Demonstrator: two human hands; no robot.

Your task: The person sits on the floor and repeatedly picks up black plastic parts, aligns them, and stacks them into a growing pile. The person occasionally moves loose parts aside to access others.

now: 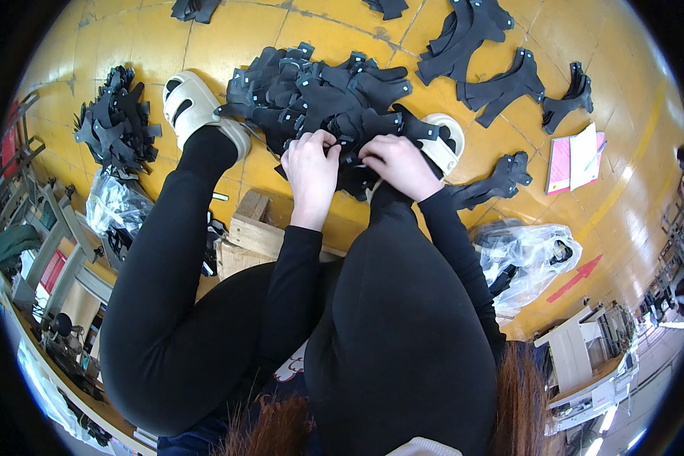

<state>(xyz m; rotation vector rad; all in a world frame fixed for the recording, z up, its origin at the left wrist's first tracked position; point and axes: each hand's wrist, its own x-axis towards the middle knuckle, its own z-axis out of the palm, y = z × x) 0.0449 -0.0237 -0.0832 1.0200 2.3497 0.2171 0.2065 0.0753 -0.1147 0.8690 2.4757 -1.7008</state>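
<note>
A large heap of black, curved fabric pieces (pixel 311 95) with small pale marks lies on the floor between my feet. At its near edge my left hand (pixel 312 175) is closed, thumb and fingers pinched on the edge of a black piece. Close beside it, my right hand (pixel 404 166) has its fingers curled and pressed together at the same dark material. The hands are a short gap apart. My fingers hide most of what they pinch, so I cannot tell whether both grip one single piece.
A smaller black heap (pixel 118 125) lies left, above a clear plastic bag (pixel 114 205). Sorted black stacks (pixel 509 83) lie far right, near a pink booklet (pixel 561 163). Another filled plastic bag (pixel 528 262) sits right. A wooden block (pixel 254 234) stands between my legs; cream clogs (pixel 194 106) flank the heap.
</note>
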